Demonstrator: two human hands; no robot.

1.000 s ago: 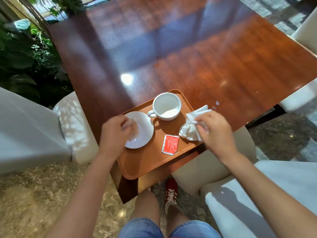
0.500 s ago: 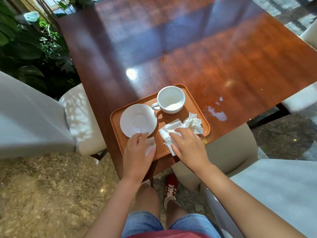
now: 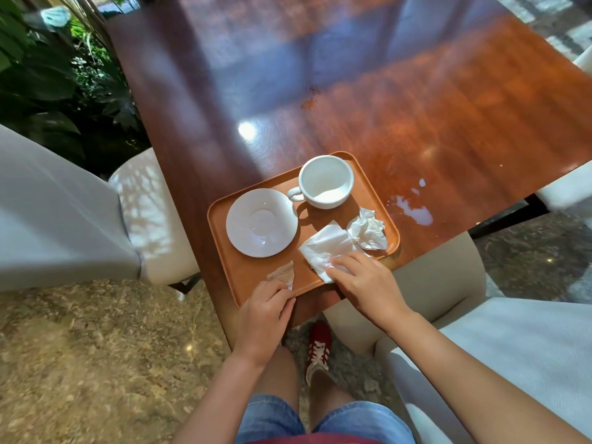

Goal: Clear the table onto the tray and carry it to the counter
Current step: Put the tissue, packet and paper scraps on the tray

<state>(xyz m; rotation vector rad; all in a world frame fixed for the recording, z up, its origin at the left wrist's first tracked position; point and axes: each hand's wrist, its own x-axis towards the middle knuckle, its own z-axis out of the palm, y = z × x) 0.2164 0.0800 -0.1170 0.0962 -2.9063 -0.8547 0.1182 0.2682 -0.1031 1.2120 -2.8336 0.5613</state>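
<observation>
Pinching a small crumpled wrapper [image 3: 283,274] with my left hand [image 3: 264,318], right hand [image 3: 365,283] spread on a flat white napkin [image 3: 323,248]; lifting the orange plastic tray [image 3: 256,283] unevenly could slide the white ceramic cup [image 3: 326,182].

The tray [image 3: 224,216] sits on the surface [image 3: 416,107] at its near edge; on the tray, the saucer [image 3: 262,222] lies at the left, the cup [image 3: 326,182] just right of and behind it, handle toward the saucer; the crumpled napkin [image 3: 367,230] lies at the tray's right end, the flat napkin [image 3: 323,251] just left of it; a torn sachet [image 3: 283,274] lies near the tray's front rim; a spill [image 3: 415,213] lies on the surface right of the tray.
</observation>
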